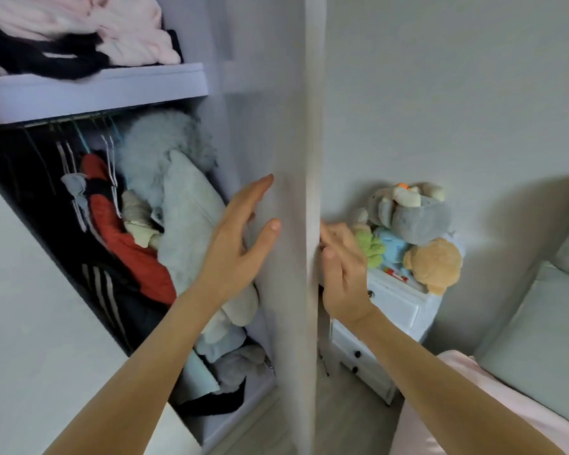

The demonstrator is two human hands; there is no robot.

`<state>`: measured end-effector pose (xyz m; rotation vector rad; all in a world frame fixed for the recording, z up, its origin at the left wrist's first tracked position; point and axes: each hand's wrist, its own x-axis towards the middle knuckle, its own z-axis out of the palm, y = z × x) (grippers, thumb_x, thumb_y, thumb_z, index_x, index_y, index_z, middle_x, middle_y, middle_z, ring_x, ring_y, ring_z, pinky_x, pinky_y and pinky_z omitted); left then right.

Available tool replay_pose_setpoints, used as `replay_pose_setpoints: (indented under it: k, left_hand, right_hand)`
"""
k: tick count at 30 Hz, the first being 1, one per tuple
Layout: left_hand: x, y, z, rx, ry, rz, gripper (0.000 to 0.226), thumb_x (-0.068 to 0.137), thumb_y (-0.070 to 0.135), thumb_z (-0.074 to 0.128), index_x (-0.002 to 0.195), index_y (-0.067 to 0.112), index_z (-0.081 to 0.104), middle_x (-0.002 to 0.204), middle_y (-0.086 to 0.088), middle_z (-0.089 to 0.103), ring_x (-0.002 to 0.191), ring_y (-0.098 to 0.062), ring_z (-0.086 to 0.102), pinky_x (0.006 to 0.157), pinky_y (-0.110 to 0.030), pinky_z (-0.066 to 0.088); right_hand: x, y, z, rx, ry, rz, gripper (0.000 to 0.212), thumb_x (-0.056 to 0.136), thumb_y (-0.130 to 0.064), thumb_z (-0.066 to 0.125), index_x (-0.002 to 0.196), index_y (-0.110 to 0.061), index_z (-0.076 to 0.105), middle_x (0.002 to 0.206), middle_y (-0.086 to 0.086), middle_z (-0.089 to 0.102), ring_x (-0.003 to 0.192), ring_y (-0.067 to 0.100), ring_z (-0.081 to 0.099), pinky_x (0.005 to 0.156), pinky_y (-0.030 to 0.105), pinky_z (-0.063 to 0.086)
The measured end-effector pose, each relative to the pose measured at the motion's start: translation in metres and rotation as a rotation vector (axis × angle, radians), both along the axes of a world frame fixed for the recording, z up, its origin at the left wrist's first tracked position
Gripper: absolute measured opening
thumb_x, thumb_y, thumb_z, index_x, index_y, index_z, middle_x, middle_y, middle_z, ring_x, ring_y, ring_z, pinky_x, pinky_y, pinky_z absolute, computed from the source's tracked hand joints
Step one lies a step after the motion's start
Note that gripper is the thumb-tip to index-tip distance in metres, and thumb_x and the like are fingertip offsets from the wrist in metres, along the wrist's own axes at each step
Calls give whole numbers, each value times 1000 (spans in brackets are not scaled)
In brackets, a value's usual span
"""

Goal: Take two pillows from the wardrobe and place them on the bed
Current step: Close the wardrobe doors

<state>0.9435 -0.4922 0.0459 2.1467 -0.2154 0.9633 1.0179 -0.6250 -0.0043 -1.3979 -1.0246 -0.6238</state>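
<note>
- We have our left hand (pixel 240 238) spread flat, fingers straight, against the inner face of the wardrobe door (pixel 289 159), holding nothing.
- Our right hand (pixel 340 274) is on the other side of that door at its edge, fingers loosely curved against the panel; we cannot tell whether they hook round the edge or only rest on it.
- The door shows blurred, so we judge it is swinging, though which way we cannot say.
- A pale pillow (pixel 191 218) stands tilted inside the wardrobe (pixel 96 90), below the shelf, leaning on a fluffy grey-white bundle (pixel 165 142) that may be the second pillow; we cannot be sure.
- Hanging clothes (pixel 119 224) press against the pillow's left side, and soft items (pixel 230 343) are piled beneath it.
- The bed (pixel 473 405) lies at lower right, well apart from the wardrobe.
- Risk: our right fingers sit at the door's edge, and could be pinched if it swings towards the frame.
- Risk: pulling the pillow may drag hangers or topple the heap under it, since everything is packed tightly.
- Risk: the door opening wide could knock the stuffed toys (pixel 414 231) off the white drawer unit (pixel 388 320) just beside it.
</note>
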Motion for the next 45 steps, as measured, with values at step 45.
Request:
replay_pose_setpoints:
  k: [45]
  left_hand:
    - [-85,246,0,127,41,1452,46,75,36,70,113,15,55,137,-20,36,131,-37,29,101,-52,31]
  right_hand:
    - [-30,308,3,-728,-598,29,80,64,-6,64,137,-20,35,151,14,25,140,35,13,102,70,17]
